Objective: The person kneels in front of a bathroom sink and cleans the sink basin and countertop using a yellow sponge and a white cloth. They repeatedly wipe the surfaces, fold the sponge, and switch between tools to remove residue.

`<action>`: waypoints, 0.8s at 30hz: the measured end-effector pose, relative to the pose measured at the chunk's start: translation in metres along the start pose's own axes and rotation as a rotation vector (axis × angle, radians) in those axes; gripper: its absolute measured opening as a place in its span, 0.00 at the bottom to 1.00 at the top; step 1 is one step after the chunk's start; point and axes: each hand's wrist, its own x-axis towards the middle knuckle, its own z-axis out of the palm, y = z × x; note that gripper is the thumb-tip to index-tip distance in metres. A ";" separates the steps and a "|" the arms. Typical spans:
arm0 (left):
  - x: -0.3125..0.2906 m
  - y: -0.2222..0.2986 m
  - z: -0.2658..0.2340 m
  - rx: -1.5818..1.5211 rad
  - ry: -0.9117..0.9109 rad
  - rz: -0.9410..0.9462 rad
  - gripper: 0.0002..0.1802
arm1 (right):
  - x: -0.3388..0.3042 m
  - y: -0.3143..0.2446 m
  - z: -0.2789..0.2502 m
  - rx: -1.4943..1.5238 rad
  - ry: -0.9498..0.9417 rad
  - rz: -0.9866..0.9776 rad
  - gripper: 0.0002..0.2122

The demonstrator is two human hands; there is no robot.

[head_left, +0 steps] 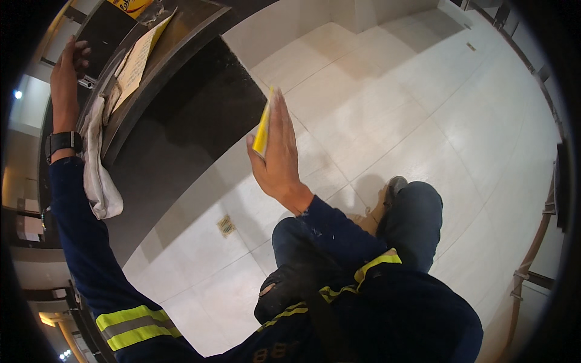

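One yellow flat piece, one printed sheet, one white cloth, one black wristwatch

yellow sheet | thin, near edge-on | against right hand

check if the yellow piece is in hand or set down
In hand: the yellow piece lies along the palm side of the right hand, beside the thumb.

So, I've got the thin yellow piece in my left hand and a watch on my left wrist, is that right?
Not quite: the head view shows the thin yellow piece in your right hand, not your left. The watch is indeed on your left wrist.
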 end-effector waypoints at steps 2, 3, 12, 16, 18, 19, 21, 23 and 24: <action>0.002 0.000 0.004 -0.002 -0.002 0.006 0.28 | -0.007 0.001 -0.005 0.011 -0.089 0.178 0.46; 0.000 0.008 -0.010 0.044 0.021 0.012 0.28 | 0.012 -0.015 -0.001 0.024 -0.057 0.084 0.46; 0.001 -0.001 -0.008 0.023 -0.003 -0.017 0.29 | 0.079 -0.060 -0.010 0.105 0.107 -0.190 0.40; 0.001 0.002 -0.004 -0.001 -0.005 -0.015 0.30 | 0.055 -0.043 -0.021 0.138 0.023 -0.096 0.31; -0.002 0.005 -0.005 -0.007 -0.009 -0.012 0.29 | 0.074 -0.053 -0.020 0.201 0.046 -0.132 0.30; -0.002 0.004 -0.004 -0.014 -0.011 -0.009 0.29 | 0.089 -0.063 -0.021 0.225 0.062 -0.164 0.30; -0.003 0.003 -0.006 -0.014 -0.013 0.004 0.29 | 0.091 -0.063 -0.020 0.201 0.035 -0.173 0.34; -0.002 0.001 -0.009 -0.003 -0.015 0.025 0.29 | 0.078 -0.051 -0.016 0.158 0.047 -0.199 0.35; 0.002 0.001 -0.010 -0.001 -0.017 0.039 0.29 | 0.061 -0.037 -0.017 0.148 0.013 -0.148 0.35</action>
